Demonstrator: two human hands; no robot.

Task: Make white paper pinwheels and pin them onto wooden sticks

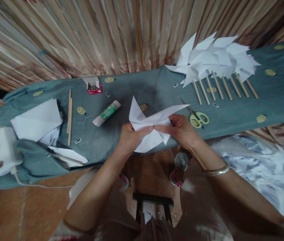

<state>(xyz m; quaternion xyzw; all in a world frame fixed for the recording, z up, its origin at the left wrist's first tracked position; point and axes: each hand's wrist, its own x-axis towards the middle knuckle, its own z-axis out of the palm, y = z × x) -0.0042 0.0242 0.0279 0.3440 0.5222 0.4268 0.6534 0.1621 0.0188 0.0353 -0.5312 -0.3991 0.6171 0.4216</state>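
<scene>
Head view shows held pinwheel over tablecloth, curtain beyond.

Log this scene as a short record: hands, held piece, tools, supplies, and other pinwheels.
Left hand: thumb pressing near the held pinwheel's centre
Right hand: gripping the same pinwheel, thumb near its centre
Held pinwheel: white paper, small metal fastener at centre
Tools: green-handled scissors, beyond the right hand
Supplies: paper sheets, two wooden sticks, red box of small metal pieces
Other pinwheels: overlapping row, upper right, sticks pointing toward the person
</scene>
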